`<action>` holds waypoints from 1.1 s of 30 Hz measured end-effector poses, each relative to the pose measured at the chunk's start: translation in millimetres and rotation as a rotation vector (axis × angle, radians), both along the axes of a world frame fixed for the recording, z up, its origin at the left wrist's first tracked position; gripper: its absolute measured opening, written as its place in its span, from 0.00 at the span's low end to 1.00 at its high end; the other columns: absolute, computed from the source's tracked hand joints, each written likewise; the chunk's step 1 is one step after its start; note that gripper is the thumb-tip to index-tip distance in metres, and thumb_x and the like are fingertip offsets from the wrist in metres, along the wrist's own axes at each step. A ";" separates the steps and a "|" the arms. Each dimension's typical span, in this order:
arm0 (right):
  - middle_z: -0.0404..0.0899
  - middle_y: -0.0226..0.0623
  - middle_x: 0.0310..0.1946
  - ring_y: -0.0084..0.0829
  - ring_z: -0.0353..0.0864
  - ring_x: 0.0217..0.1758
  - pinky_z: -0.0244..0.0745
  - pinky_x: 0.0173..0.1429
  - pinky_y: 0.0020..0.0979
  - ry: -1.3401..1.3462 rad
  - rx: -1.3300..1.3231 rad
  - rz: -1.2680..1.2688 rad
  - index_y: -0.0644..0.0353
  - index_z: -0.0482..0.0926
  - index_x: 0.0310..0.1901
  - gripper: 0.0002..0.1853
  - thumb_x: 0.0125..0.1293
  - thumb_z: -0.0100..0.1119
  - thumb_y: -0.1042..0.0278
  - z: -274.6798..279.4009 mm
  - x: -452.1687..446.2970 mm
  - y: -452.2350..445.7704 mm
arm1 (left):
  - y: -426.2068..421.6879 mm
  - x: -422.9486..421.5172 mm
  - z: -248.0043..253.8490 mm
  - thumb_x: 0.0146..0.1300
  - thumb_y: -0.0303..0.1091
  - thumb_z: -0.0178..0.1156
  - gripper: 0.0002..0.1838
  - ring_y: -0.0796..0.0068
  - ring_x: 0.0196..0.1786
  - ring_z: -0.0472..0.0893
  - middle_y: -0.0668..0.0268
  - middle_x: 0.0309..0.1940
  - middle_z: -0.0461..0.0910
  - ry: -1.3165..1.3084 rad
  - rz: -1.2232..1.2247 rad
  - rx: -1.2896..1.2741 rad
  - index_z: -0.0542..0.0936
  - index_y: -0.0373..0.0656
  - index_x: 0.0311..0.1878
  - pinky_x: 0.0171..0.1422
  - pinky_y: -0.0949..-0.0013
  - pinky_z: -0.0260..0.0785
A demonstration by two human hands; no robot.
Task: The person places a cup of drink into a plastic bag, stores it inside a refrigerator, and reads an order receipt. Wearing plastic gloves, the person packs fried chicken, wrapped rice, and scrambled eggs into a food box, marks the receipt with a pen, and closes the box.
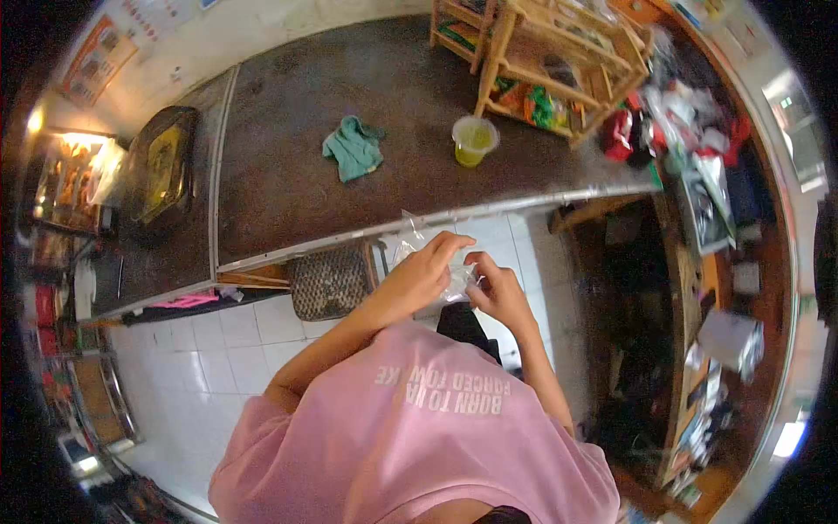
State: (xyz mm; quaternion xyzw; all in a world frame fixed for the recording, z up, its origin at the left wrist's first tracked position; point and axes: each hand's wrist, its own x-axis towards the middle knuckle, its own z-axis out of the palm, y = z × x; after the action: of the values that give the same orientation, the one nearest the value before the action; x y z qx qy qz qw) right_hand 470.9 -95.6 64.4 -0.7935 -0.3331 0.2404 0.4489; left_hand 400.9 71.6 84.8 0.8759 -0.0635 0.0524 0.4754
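A clear, crinkled plastic bag [459, 281] is held between my two hands, in front of my body and just off the near edge of the dark table. My left hand [428, 267] grips it from the left, fingers bent over its upper part. On the right, my right hand [497, 290] pinches the bag's side with thumb and fingers. Part of the bag sticks up past my left hand. Whatever may be inside cannot be made out.
On the dark table [288, 131] lie a crumpled teal cloth [353, 148] and a plastic cup of yellow-green contents [474, 141]. A wooden rack [559, 70] stands behind them. A woven-top stool [328, 281] is tucked under the table's edge. Cluttered shelves [681, 384] line the right.
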 end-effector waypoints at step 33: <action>0.58 0.40 0.50 0.30 0.62 0.52 0.63 0.54 0.30 0.039 0.399 0.101 0.59 0.48 0.59 0.45 0.45 0.68 0.63 8.2 177.4 103.3 | 76.7 125.1 28.5 0.47 0.14 0.50 0.33 0.51 0.59 0.65 0.53 0.58 0.64 -0.235 0.491 -0.070 0.61 0.43 0.61 0.57 0.62 0.64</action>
State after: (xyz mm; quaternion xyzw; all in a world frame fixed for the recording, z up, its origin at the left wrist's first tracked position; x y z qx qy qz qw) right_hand 648.4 7.7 72.6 -0.6663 -0.4048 0.2071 0.5911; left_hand 526.1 148.3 113.2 0.8360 0.0981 0.2694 0.4679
